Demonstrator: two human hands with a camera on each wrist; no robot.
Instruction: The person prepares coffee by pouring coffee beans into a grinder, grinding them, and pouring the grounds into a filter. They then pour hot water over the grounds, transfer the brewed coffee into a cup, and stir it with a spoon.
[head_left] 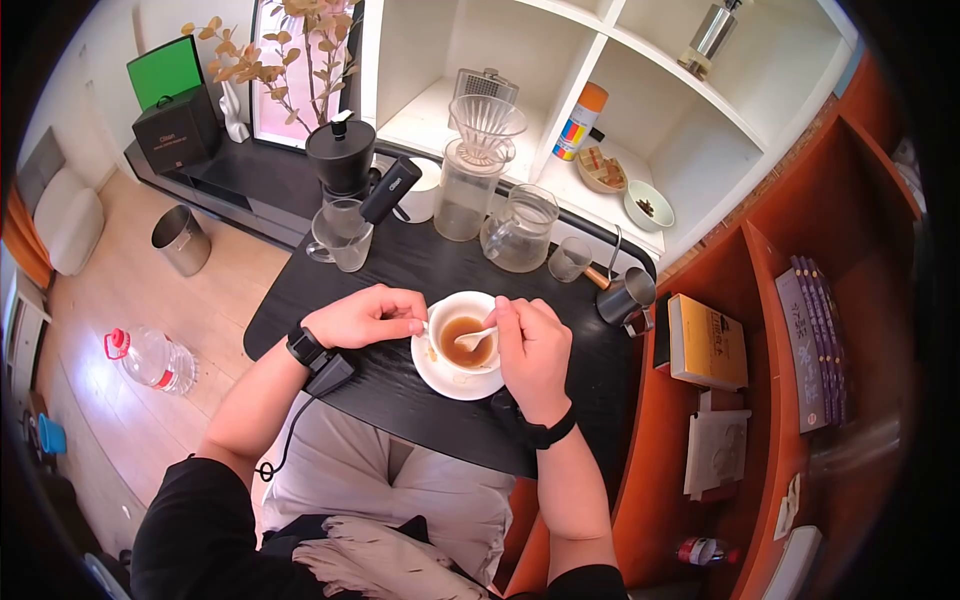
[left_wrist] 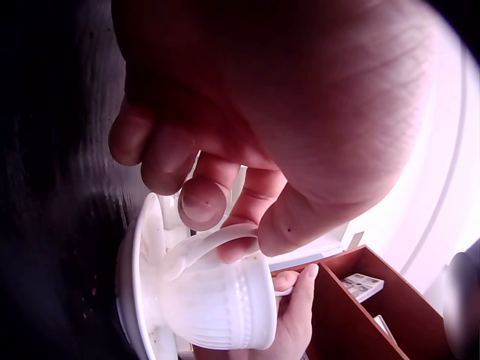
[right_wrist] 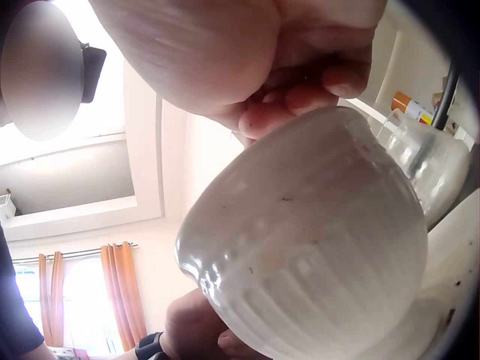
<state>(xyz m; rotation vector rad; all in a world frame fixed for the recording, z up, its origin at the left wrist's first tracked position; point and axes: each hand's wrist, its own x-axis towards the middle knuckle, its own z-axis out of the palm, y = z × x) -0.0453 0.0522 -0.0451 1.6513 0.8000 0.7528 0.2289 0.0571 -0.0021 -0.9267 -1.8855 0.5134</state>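
A white cup (head_left: pixel 437 330) with brown liquid (head_left: pixel 465 352) stands on a white saucer (head_left: pixel 447 385) on the black table. The left hand (head_left: pixel 365 318) pinches the cup's handle (left_wrist: pixel 217 238) between thumb and forefinger. At the cup's right rim, the right hand (head_left: pixel 535 355) pinches a white spoon (head_left: pixel 470 341), whose bowl lies in the liquid. Ribbed sides of the cup (right_wrist: pixel 322 240) fill much of the right wrist view, below the right hand's curled fingers (right_wrist: pixel 270 118).
Behind the cup stand a glass pitcher (head_left: pixel 520 235), a dripper on a glass server (head_left: pixel 468 195), a small glass (head_left: pixel 570 260), a metal jug (head_left: pixel 627 297), a glass mug (head_left: pixel 345 240) and a black grinder (head_left: pixel 342 155). Shelves (head_left: pixel 760 300) flank the table's right side.
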